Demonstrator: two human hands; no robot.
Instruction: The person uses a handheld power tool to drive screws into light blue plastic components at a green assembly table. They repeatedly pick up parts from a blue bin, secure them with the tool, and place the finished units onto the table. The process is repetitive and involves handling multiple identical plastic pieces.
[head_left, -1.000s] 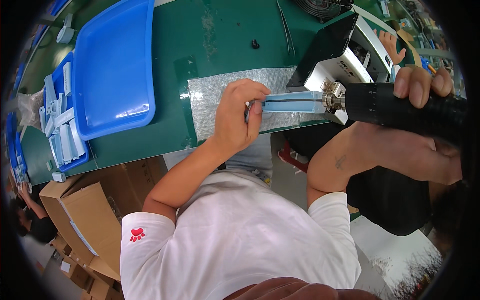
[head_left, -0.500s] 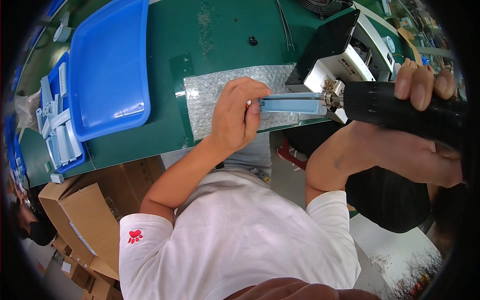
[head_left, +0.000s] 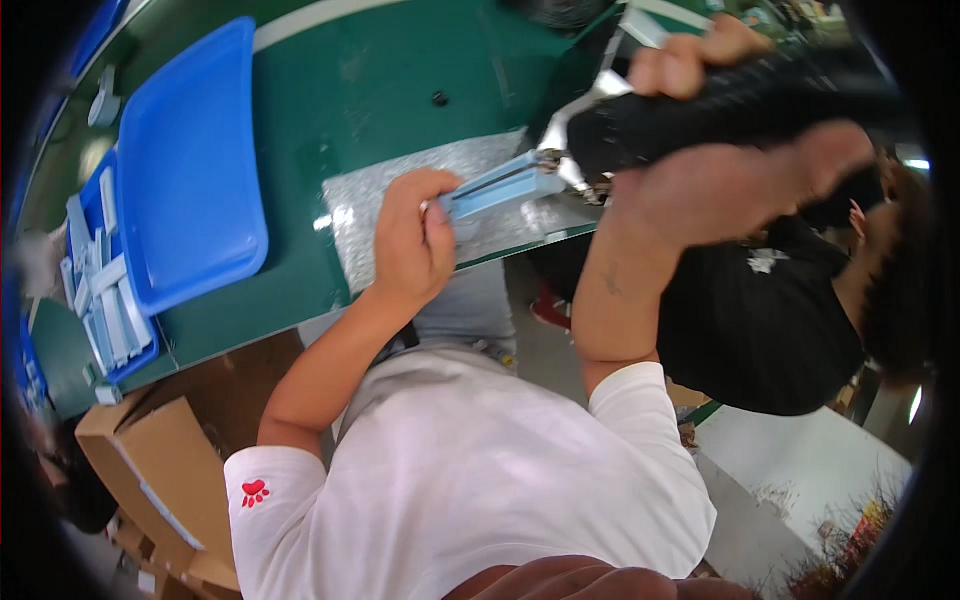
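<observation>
My left hand (head_left: 412, 235) is closed on one end of a light blue plastic channel (head_left: 510, 192), with the thumb on its near side. The strip points to the right and tilts slightly up, above a sheet of bubble wrap (head_left: 355, 225). Its right end meets the metal fitting (head_left: 548, 160) by the front of a thick black cylindrical tool (head_left: 690, 120). My right hand (head_left: 735, 190) wraps that cylinder, fingers over the top and palm beneath, blurred by motion. Whether strip and fitting touch is hard to make out.
A blue tray (head_left: 190, 170) lies at the left of the green table (head_left: 400, 60). Several light blue plastic parts (head_left: 105, 290) fill a bin beside it. A small black piece (head_left: 439, 98) lies farther back. A person in black (head_left: 760, 330) is close at right; a cardboard box (head_left: 165, 470) stands lower left.
The view has shifted, so the tray and table appear farther left. The black cylinder and my right hand now tilt up to the right. My left hand still holds the strip, now tilted.
</observation>
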